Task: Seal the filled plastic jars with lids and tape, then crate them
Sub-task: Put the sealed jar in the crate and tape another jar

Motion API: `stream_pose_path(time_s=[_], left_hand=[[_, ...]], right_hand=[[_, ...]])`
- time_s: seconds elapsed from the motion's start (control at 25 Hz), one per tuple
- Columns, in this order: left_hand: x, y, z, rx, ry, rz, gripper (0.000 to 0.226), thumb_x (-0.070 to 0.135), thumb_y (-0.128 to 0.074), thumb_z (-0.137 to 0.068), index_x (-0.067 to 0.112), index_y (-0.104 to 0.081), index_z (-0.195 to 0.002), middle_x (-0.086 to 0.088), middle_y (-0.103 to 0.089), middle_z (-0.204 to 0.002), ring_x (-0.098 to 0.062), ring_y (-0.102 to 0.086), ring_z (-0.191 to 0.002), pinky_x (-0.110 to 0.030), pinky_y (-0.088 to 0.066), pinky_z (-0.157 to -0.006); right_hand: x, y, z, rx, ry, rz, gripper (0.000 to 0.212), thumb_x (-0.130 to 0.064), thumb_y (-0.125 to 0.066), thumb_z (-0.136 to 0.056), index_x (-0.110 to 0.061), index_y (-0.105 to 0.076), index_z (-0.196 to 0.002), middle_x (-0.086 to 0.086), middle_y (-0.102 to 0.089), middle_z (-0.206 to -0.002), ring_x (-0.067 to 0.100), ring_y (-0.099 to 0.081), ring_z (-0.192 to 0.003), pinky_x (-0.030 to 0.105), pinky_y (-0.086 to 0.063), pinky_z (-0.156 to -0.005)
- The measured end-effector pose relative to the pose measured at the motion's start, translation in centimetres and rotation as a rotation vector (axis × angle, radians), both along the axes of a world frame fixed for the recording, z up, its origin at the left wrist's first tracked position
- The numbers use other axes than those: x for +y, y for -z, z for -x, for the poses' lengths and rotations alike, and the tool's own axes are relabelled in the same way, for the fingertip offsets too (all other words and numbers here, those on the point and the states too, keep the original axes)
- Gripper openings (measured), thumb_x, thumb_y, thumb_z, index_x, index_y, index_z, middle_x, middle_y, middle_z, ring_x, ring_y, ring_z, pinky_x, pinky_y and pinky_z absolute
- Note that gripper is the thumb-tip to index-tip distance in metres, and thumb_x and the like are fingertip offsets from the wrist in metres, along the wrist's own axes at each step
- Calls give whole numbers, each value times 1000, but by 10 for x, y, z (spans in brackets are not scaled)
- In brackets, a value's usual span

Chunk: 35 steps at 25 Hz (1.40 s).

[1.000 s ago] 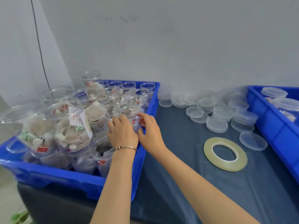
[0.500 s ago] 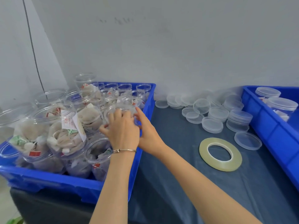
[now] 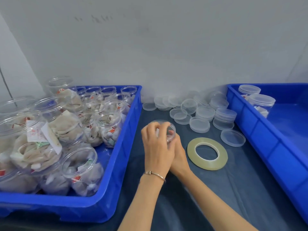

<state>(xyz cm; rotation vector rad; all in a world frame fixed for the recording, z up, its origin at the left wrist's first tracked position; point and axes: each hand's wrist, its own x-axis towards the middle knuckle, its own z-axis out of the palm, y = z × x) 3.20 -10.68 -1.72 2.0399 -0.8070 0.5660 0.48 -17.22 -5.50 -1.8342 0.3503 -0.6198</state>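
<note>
A clear filled jar [image 3: 170, 130] without a lid is over the dark table between the two crates. My left hand [image 3: 156, 144] grips it from the top and near side, and my right hand [image 3: 179, 155] holds it from below and behind; most of the jar is hidden by both. A roll of clear tape [image 3: 207, 153] lies flat just right of my hands. Loose and stacked clear lids [image 3: 200, 124] are spread behind it by the wall. The left blue crate [image 3: 120, 164] is full of several open filled jars [image 3: 80, 165].
The right blue crate [image 3: 270, 147] holds two lidded jars [image 3: 261, 101] at its far end. A single lid [image 3: 233, 137] lies next to that crate. A grey wall closes the back; a dark plastic sheet [image 3: 216, 189] covers the table.
Both hands have lifted one jar out of the left crate and carried it right, over the table near the tape roll.
</note>
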Motion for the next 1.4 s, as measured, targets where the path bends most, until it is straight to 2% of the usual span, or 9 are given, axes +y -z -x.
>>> stream_pose_path(time_s=[0.12, 0.24, 0.44, 0.76, 0.88, 1.0, 1.16, 1.32, 1.4], left_hand=[[-2, 35, 0, 349, 163, 332, 99, 14, -88, -59, 24, -33, -141, 8, -35, -132, 7, -35, -120, -1, -29, -95], [-4, 59, -5, 713, 305, 481, 98, 11, -91, -58, 39, -32, -131, 10, -49, -126, 10, -50, -111, -4, -42, -86], [-15, 75, -9, 761, 458, 405, 94, -4, -88, -56, 33, -40, -128, -1, -53, -126, 1, -57, -109, -13, -48, -84], [-30, 90, 1, 838, 563, 370, 101, -2, -83, -54, 35, -34, -134, 9, -53, -130, -3, -58, -114, -15, -49, -85], [-28, 91, 2, 845, 589, 349, 101, -3, -84, -54, 33, -34, -135, 5, -52, -132, -5, -57, -116, -18, -49, -88], [-26, 91, 1, 847, 693, 288, 101, -10, -81, -57, 31, -33, -136, 3, -51, -131, -5, -58, -114, -20, -50, -85], [-29, 95, 5, 793, 769, 199, 104, -5, -83, -57, 19, -28, -141, 0, -48, -136, -12, -52, -123, -25, -47, -96], [-34, 96, 3, 787, 752, 146, 97, -6, -84, -57, 16, -33, -137, -3, -52, -134, -15, -52, -123, -26, -46, -97], [-36, 95, 1, 769, 740, 107, 97, -4, -86, -57, 14, -33, -137, -1, -54, -132, -8, -54, -121, -22, -46, -93]], right_hand=[[-17, 18, 24, -12, -178, -24, 70, -14, -79, -71, -41, -36, -120, -21, -50, -125, -6, -52, -115, 6, -41, -84], [-56, 19, 49, 31, -412, 93, 85, -5, -60, -72, -36, -22, -142, -20, -33, -148, 0, -31, -137, 24, -32, -111], [-164, 29, 68, 493, 453, 459, 68, -7, -48, -87, -12, -22, -149, 7, -25, -155, 22, -16, -144, 42, -22, -114], [-179, 27, 95, 794, 621, 902, 25, -23, -38, -100, -3, -54, -101, 13, -55, -99, 31, -52, -95, 42, -39, -82], [-160, -20, 82, 160, 697, 188, 24, -21, -43, -94, -6, -43, -74, 9, -46, -68, 19, -54, -63, 28, -39, -55], [-132, -63, 68, -117, 273, -748, 23, -23, -49, -93, -14, -53, -73, -2, -51, -54, 6, -51, -44, 14, -38, -41], [-105, -52, 57, 445, 122, -8, 18, -32, -53, -95, -20, -60, -106, -3, -54, -77, 9, -48, -62, 22, -39, -56], [-88, -57, 61, 318, -31, 536, 49, -4, -43, -93, -31, -53, -132, -5, -48, -125, 10, -52, -109, 26, -39, -91], [-69, -50, 65, 340, -57, 708, 44, -22, -43, -96, -23, -44, -140, -3, -42, -141, 14, -37, -132, 24, -27, -103]])
